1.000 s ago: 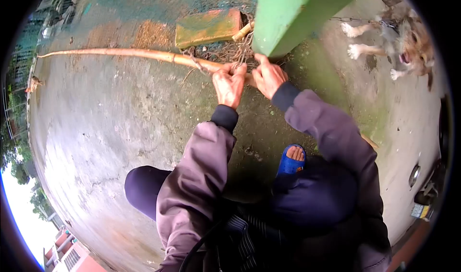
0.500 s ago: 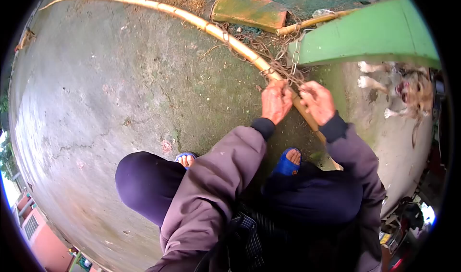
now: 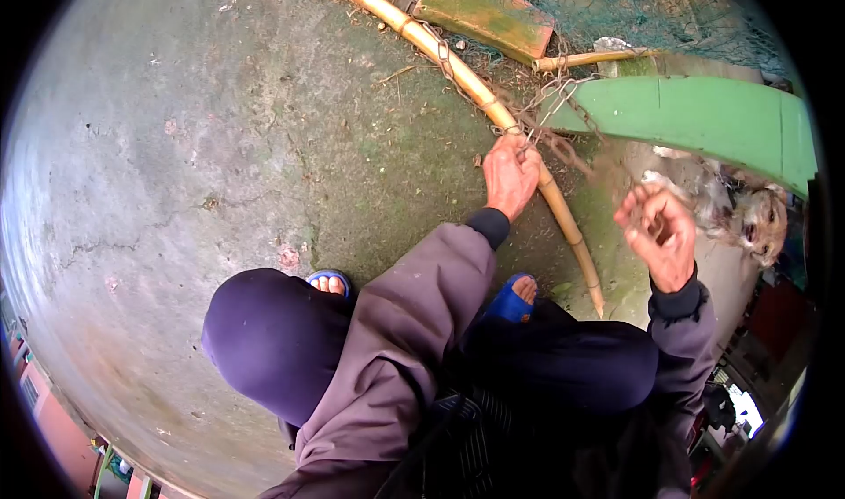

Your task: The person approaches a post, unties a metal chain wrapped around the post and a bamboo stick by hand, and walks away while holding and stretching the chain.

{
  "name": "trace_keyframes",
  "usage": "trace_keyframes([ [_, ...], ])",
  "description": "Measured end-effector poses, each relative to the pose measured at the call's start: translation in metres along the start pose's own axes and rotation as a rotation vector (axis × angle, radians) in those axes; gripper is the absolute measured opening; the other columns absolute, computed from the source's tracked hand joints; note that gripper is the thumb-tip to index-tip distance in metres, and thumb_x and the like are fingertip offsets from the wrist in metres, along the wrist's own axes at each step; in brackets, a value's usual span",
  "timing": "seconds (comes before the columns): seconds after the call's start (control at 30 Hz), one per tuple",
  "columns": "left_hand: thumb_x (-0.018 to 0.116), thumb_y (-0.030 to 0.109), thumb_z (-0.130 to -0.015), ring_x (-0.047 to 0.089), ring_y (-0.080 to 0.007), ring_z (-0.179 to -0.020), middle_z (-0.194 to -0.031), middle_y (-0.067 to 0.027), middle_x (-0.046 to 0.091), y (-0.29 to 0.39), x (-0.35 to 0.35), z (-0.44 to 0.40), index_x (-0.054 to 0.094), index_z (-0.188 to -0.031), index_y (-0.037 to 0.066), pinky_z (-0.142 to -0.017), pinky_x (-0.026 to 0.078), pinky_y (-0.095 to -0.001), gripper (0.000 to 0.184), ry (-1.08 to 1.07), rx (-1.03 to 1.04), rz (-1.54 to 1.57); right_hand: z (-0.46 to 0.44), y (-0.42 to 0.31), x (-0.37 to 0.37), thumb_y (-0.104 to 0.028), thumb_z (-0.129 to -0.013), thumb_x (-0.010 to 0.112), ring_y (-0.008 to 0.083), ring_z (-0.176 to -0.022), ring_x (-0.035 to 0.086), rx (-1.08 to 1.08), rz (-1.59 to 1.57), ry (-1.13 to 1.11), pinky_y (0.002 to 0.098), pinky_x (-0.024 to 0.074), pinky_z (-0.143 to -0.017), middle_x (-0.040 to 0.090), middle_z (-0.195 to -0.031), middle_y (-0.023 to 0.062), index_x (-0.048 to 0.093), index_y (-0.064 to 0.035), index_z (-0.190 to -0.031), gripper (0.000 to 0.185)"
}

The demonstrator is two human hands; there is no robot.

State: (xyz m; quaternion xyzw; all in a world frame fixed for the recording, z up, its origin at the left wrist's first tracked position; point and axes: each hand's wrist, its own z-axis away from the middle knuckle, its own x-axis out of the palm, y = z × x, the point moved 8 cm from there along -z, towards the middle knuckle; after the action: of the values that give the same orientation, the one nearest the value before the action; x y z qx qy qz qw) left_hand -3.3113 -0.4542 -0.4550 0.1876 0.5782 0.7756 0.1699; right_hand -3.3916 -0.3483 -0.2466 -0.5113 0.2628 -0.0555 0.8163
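Observation:
A long yellow bamboo pole (image 3: 466, 78) slants down across the concrete, with a rusty chain (image 3: 447, 57) looped along it. My left hand (image 3: 510, 178) is closed at the pole, its fingertips on chain links where they wrap the bamboo. Out to the right, my right hand (image 3: 660, 231) has its fingers curled in a pinch. A motion-blurred length of chain runs from the pole toward those fingers, and its far end is hard to make out. A lighter metal link lies across the chain near the green panel (image 3: 687, 107).
A mossy brick (image 3: 484, 13) and green netting (image 3: 616, 2) lie at the top. Beside the brick is a shorter bamboo piece (image 3: 590, 59). A dog (image 3: 753, 217) is at the right, below the green panel. My feet wear blue sandals (image 3: 510, 301).
My right hand has moved right and slightly down, away from my left hand, drawing chain out between them. The left hand stays at the pole. The camera view has shifted.

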Motion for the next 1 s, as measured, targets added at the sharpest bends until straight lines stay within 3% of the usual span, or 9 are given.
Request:
trace_keyframes([
  [0.1, 0.052, 0.003, -0.076, 0.052, -0.0135, -0.059, -0.065, -0.0075, 0.057, -0.005, -0.017, -0.015, 0.058, -0.081, -0.006, -0.058, 0.045, -0.0264, 0.011, 0.102, -0.002, -0.084, 0.018, 0.025, -0.007, -0.001, -0.073, 0.064, 0.0180, -0.087, 0.057, 0.033, 0.015, -0.059, 0.0324, 0.0458, -0.077, 0.049, -0.097, 0.0098, 0.043, -0.0062, -0.077, 0.022],
  [0.2, 0.052, 0.000, -0.077, 0.053, -0.0100, -0.058, -0.067, -0.0037, 0.059, -0.023, -0.016, -0.034, 0.058, -0.075, -0.004, -0.055, 0.044, -0.0249, 0.007, 0.084, -0.175, 0.264, 0.029, 0.031, -0.012, 0.001, -0.072, 0.065, 0.0202, -0.086, 0.057, -0.032, 0.231, -0.039, 0.0323, 0.0461, -0.074, 0.050, -0.096, 0.0117, 0.045, -0.0045, -0.077, 0.022],
  [0.27, 0.052, 0.004, -0.079, 0.050, -0.0090, -0.054, -0.062, -0.0032, 0.058, -0.018, -0.017, -0.043, 0.058, -0.072, -0.001, -0.051, 0.039, -0.0226, 0.011, 0.042, -0.238, 0.355, 0.035, 0.023, -0.003, -0.001, -0.070, 0.065, 0.0238, -0.084, 0.058, -0.239, 0.660, -0.084, 0.0312, 0.0458, -0.072, 0.050, -0.096, 0.0131, 0.046, -0.0026, -0.077, 0.020],
  [0.43, 0.056, 0.016, -0.082, 0.048, -0.0084, -0.051, -0.056, -0.0040, 0.056, -0.003, -0.015, -0.054, 0.058, -0.068, 0.000, -0.051, 0.037, -0.0226, 0.022, -0.122, -0.212, 0.335, 0.042, 0.071, 0.016, -0.023, -0.070, 0.070, 0.0328, -0.076, 0.058, -0.141, 1.102, -0.284, 0.0399, 0.0469, -0.063, 0.054, -0.091, 0.0151, 0.056, -0.0021, -0.077, 0.026],
  [0.57, 0.062, 0.033, -0.083, 0.045, -0.0094, -0.041, -0.052, -0.0030, 0.052, -0.001, -0.009, -0.060, 0.058, -0.064, -0.001, -0.041, 0.035, -0.0247, 0.039, -0.179, -0.230, 0.074, 0.052, 0.095, -0.011, -0.013, -0.073, 0.069, 0.0319, -0.074, 0.059, -0.112, 0.726, 0.057, 0.0369, 0.0479, -0.064, 0.057, -0.085, 0.0160, 0.061, 0.0013, -0.077, 0.017],
  [0.73, 0.067, 0.019, -0.077, 0.051, -0.0082, -0.045, -0.056, -0.0060, 0.057, -0.015, 0.013, -0.057, 0.065, -0.075, -0.004, -0.045, 0.042, -0.0250, 0.024, -0.245, -0.244, -0.159, 0.051, 0.041, 0.025, 0.002, -0.067, 0.067, 0.0310, -0.081, 0.061, -0.372, 0.557, -0.054, 0.0361, 0.0497, -0.070, 0.059, -0.092, 0.0171, 0.058, 0.0024, -0.077, 0.014],
  [0.8, 0.064, 0.014, -0.078, 0.052, -0.0046, -0.053, -0.058, -0.0054, 0.057, 0.004, -0.003, -0.058, 0.064, -0.074, -0.004, -0.048, 0.042, -0.0222, 0.018, 0.016, -0.015, -0.164, 0.051, 0.043, 0.024, 0.004, -0.065, 0.064, 0.0297, -0.083, 0.061, -0.344, 0.393, -0.066, 0.0343, 0.0500, -0.072, 0.059, -0.092, 0.0169, 0.056, 0.0017, -0.077, 0.015],
  [0.87, 0.062, 0.011, -0.079, 0.051, -0.0034, -0.057, -0.060, -0.0039, 0.057, 0.003, -0.007, -0.056, 0.063, -0.072, -0.004, -0.051, 0.041, -0.0207, 0.016, 0.071, -0.088, -0.073, 0.046, 0.043, 0.022, 0.007, -0.064, 0.060, 0.0282, -0.085, 0.061, -0.362, 0.348, -0.062, 0.0344, 0.0502, -0.074, 0.059, -0.093, 0.0173, 0.053, 0.0008, -0.073, 0.014],
  [1.0, 0.060, 0.007, -0.075, 0.051, -0.0132, -0.062, -0.068, -0.0069, 0.057, 0.038, -0.016, -0.043, 0.061, -0.072, -0.004, -0.058, 0.043, -0.0286, 0.011, 0.048, -0.012, -0.007, 0.039, 0.055, 0.029, 0.010, -0.066, 0.053, 0.0276, -0.087, 0.062, -0.305, 0.187, -0.068, 0.0349, 0.0507, -0.075, 0.058, -0.090, 0.0190, 0.046, 0.0008, -0.068, 0.012],
])
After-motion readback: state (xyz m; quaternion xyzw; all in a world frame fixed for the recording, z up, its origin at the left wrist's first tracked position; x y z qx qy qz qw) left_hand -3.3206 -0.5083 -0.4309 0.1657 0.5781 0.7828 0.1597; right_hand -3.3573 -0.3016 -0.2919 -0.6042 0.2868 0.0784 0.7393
